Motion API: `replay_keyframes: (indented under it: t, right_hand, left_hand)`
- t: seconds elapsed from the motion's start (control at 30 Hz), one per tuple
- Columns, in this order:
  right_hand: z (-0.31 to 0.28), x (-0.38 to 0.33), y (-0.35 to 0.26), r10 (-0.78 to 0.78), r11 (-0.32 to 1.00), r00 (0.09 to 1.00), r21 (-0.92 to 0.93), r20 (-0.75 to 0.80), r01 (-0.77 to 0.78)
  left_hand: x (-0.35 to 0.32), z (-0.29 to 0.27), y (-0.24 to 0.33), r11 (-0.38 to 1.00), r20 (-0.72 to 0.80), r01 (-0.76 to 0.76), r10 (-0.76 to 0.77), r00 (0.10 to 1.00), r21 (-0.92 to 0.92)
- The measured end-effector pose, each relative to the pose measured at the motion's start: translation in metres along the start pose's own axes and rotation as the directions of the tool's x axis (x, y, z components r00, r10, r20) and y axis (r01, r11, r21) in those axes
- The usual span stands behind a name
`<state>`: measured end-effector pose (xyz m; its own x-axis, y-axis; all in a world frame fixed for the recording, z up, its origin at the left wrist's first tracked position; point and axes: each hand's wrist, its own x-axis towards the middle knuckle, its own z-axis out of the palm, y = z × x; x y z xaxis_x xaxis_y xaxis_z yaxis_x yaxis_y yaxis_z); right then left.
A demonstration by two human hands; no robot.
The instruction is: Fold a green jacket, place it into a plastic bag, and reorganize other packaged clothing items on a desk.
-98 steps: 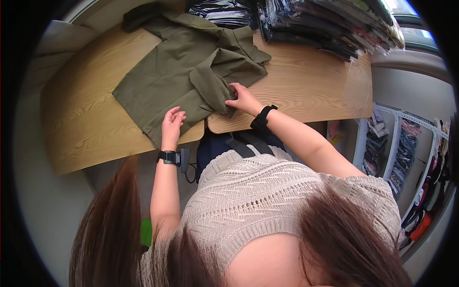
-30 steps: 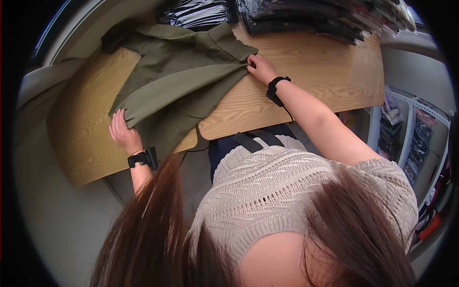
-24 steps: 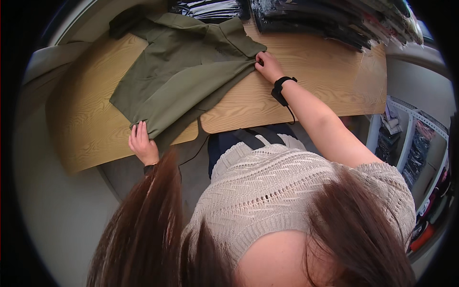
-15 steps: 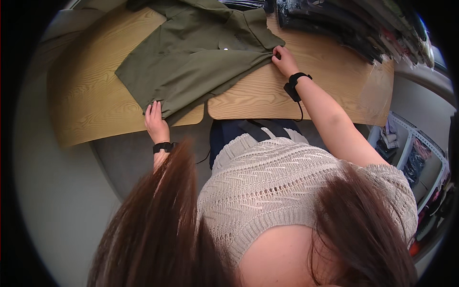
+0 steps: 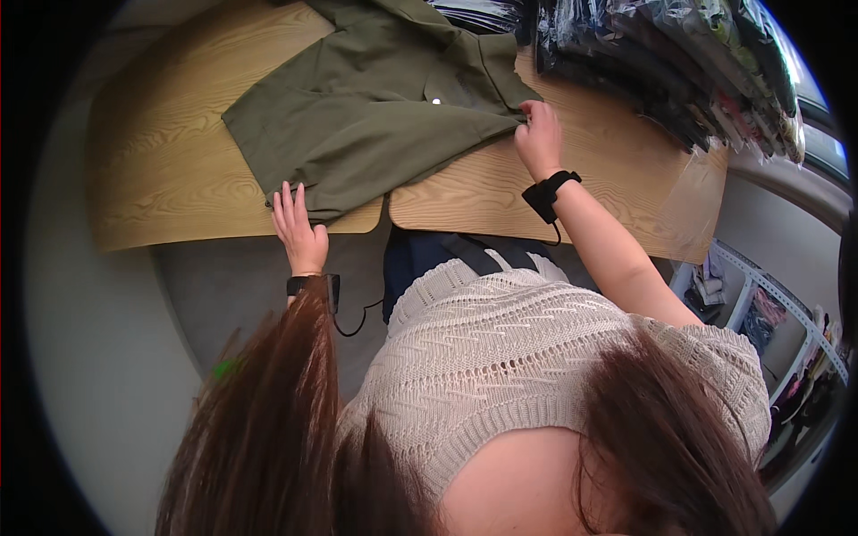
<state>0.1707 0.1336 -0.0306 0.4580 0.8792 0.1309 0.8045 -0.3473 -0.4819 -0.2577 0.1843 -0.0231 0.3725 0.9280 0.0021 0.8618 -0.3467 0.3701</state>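
An olive-green garment (image 5: 384, 116), seemingly a jacket, lies spread across the wooden table, with a small white round spot like a snap near its middle. At its near left corner my left hand (image 5: 299, 228) lies with fingers stretched over the cloth, open. My right hand (image 5: 539, 138) is closed at the right end of the near edge, pinching the fabric between thumb and fingers. Between the two hands the near edge runs slantwise with soft folds. The garment's far part passes out of the top of the picture.
Plastic-wrapped folded clothes (image 5: 661, 67) are stacked at the far right of the table (image 5: 170, 170). A gap splits the tabletop near my body. Below on the right stands a metal shelf rack (image 5: 746, 299) with clothes. Cables hang from black bands on both wrists.
The view has shifted slightly, showing more of the wrapped stack. My left fingers are more spread on the corner; my right hand keeps its pinch. The garment lies almost the same.
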Motion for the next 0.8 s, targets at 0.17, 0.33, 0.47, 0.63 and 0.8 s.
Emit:
replay_keyframes:
  t: [0.17,0.33,0.47,0.63,0.8]
  right_hand:
    - [0.03,-0.01,-0.075,-0.571,0.794,0.78,-0.07,0.255,0.604]
    - [0.06,-0.013,-0.068,-0.441,0.816,0.773,-0.156,0.456,0.557]
    - [0.063,-0.016,-0.061,-0.389,0.839,0.745,-0.127,0.542,0.53]
    - [0.024,0.017,-0.085,-0.293,0.924,0.675,0.02,0.677,0.381]
    - [-0.007,0.109,-0.108,-0.502,0.863,0.761,0.294,0.41,0.411]
  left_hand:
    - [0.026,0.018,0.006,0.948,0.047,-0.046,0.033,0.998,0.315]
    - [0.034,0.04,-0.023,0.909,0.2,-0.016,-0.075,0.977,0.416]
    - [0.034,0.045,-0.03,0.935,0.21,-0.024,-0.054,0.976,0.355]
    - [0.048,0.003,-0.03,0.99,0.346,0.013,-0.061,0.936,0.138]
    - [0.104,-0.046,-0.082,0.992,0.255,0.102,-0.119,0.96,0.08]
